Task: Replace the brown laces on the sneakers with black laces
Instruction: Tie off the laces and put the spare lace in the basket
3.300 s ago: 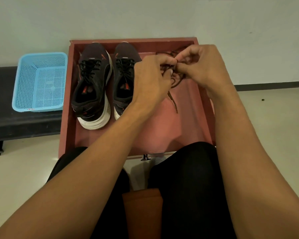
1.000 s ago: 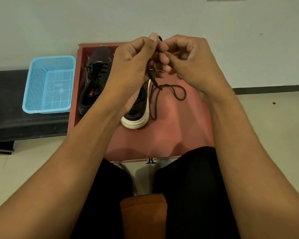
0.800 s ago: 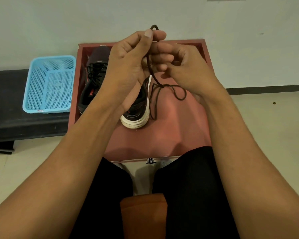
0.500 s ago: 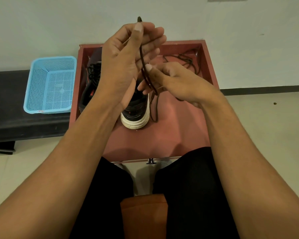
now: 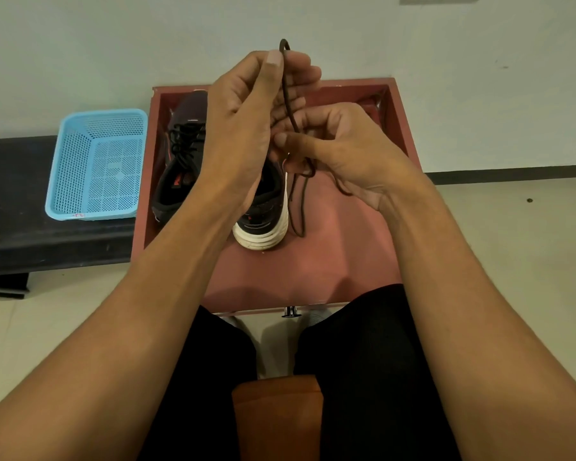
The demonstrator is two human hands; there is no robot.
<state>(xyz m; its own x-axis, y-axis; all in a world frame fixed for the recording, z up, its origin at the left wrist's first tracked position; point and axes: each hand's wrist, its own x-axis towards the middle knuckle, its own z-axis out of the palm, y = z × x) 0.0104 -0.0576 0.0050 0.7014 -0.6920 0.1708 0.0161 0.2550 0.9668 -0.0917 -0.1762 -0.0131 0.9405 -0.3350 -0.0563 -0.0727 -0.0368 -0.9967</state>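
Brown lace (image 5: 289, 94) pinched in both hands above the red tray (image 5: 401, 134).

On the head camera I see the person's left hand (image 5: 246, 128) raised, with thumb and fingertips pinching the lace near its top, where a small loop sticks up above them. The right hand (image 5: 343, 151) sits lower, just beside it, with thumb and curled fingers gripping the same lace. Loose ends hang down beside the white sole of the right sneaker (image 5: 263, 214), which the left hand partly hides. The left sneaker (image 5: 180, 161), threaded with black laces (image 5: 185, 141), lies along the tray's left side. A blue basket (image 5: 95, 161) stands on a dark bench (image 5: 14, 221) left of the tray.
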